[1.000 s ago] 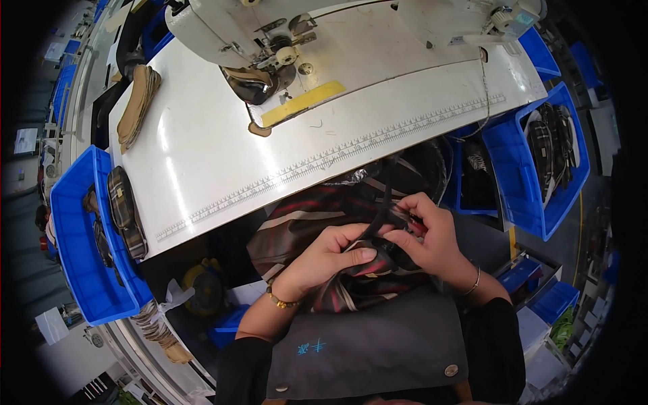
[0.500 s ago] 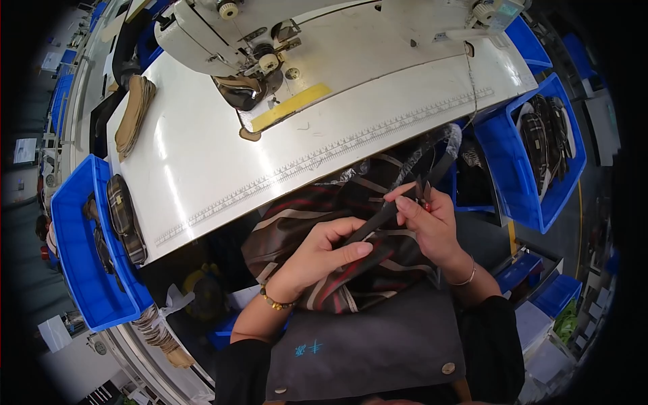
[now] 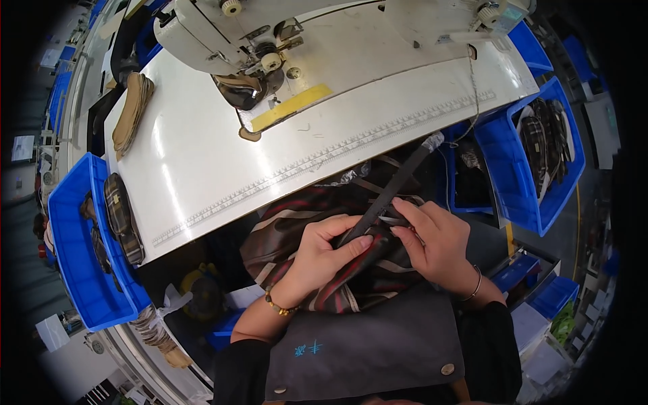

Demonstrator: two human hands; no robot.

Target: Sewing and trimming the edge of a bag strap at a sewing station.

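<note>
Left hand (image 3: 325,254) clamps the strap (image 3: 397,185) under its thumb, apparently to steady it over the striped cloth (image 3: 287,219) before the table (image 3: 202,158); right hand (image 3: 440,237), just beside, grips snips (image 3: 389,220), blades toward the strap, apparently for control.

Bright light washes the white tabletop (image 3: 270,152), with a glare streak at frame left; shadow lies beneath, lower left. Edges curve toward black corners; far-left background looks soft.
</note>
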